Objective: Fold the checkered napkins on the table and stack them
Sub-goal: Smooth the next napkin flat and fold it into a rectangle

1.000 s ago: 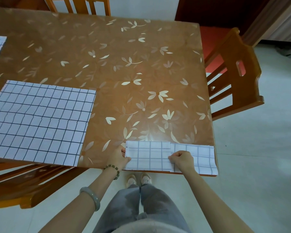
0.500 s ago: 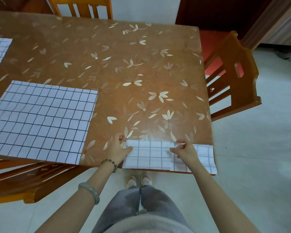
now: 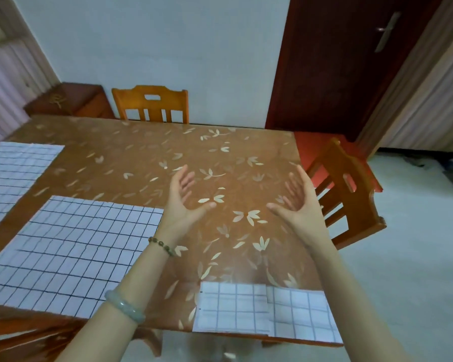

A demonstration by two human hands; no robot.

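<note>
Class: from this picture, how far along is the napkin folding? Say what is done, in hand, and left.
Done: one folded napkin overlaps a second folded napkin at the near edge of the table, not squarely stacked. In hand: nothing; the left hand and right hand hover open above it. Left: the near flat napkin and the far flat napkin need folding and stacking.

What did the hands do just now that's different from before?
The left hand and right hand let go of the folded napkin and lifted away, open, palms facing each other above the table. The folded napkin stayed at the near edge, and the big unfolded napkin stayed flat on the left.
</note>
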